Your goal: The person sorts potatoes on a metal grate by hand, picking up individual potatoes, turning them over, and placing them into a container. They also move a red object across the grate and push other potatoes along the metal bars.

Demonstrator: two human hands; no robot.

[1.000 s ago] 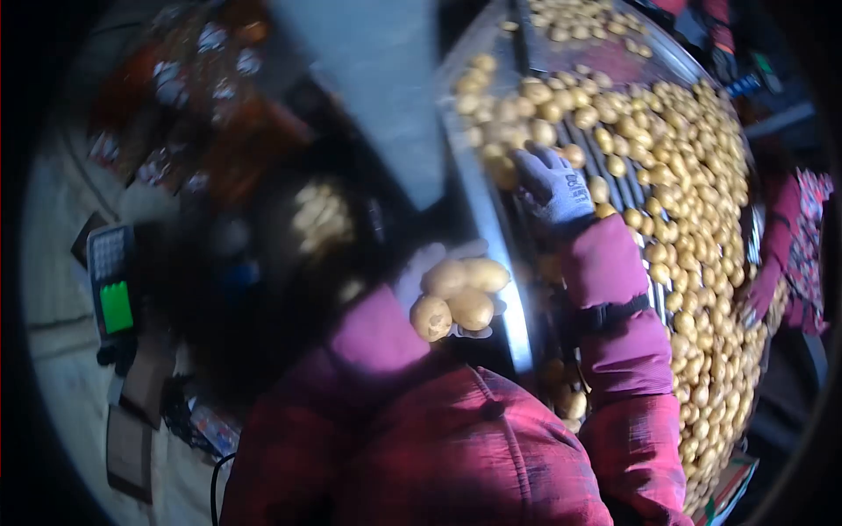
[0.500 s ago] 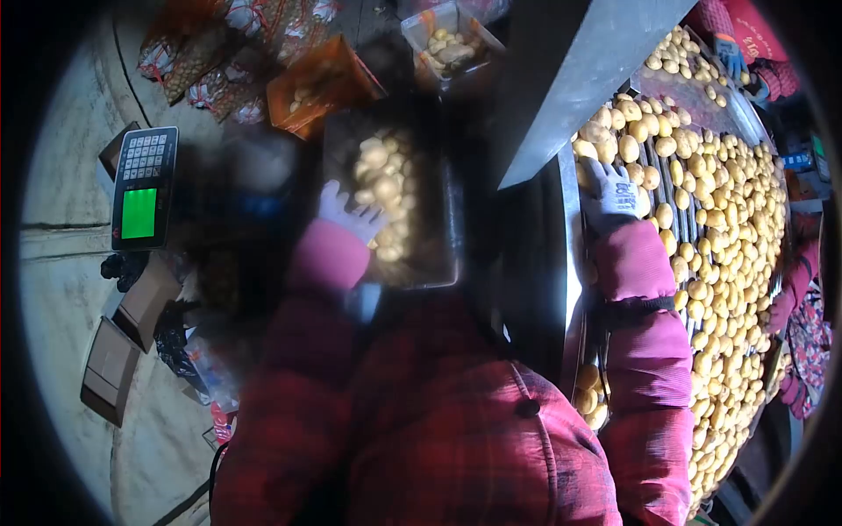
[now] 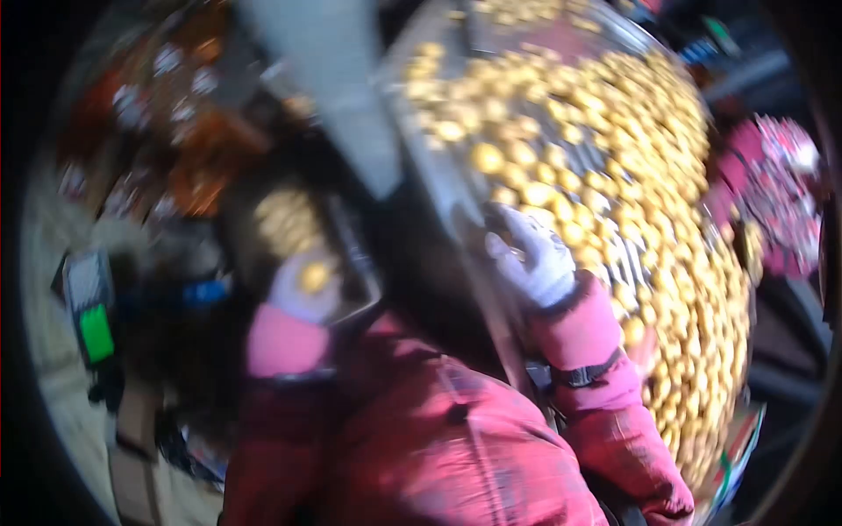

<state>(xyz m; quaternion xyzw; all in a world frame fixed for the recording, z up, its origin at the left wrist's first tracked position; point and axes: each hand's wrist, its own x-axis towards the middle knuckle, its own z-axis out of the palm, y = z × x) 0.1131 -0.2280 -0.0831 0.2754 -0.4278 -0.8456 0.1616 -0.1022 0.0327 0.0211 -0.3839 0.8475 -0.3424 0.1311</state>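
Note:
My left hand (image 3: 298, 294), in a whitish glove, is over the near end of a dark crate of potatoes (image 3: 288, 219). A yellow potato (image 3: 313, 277) shows against its palm and fingers, which are blurred. At the metal edge of the sorting table, my right hand (image 3: 539, 263) is gloved too, with thumb and fingers apart and curved. No potato shows clearly between them. Many loose potatoes (image 3: 675, 324) cover the table beside and beyond this hand.
A metal post (image 3: 338, 88) stands between crate and table. Orange containers (image 3: 206, 167) and filled net bags are at the upper left. A scale with a green display (image 3: 96, 333) lies at far left. Another person's sleeve (image 3: 737, 167) reaches in at the right.
The view has swung toward the table, blurring the picture. My left hand now has a potato at its palm. My right hand has drawn off the potatoes to the table's edge.

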